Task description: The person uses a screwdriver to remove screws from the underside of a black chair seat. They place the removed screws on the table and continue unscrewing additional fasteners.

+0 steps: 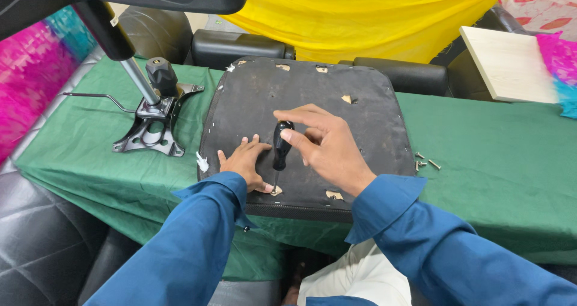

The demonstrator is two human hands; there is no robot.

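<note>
head view: i saw the right hand (327,146) gripping a black screwdriver (280,146) upright, tip at a hole near the front edge of the seat pan (312,89). left hand (246,165) lay flat beside it, fingers spread. loose screws (425,161) sat on the green cloth (499,156).

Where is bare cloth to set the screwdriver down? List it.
Bare green tablecloth: right of the loose screws, below the wooden board; also the left front corner, below the chair mechanism. Crowded: the seat pan centre, under both hands.
</note>
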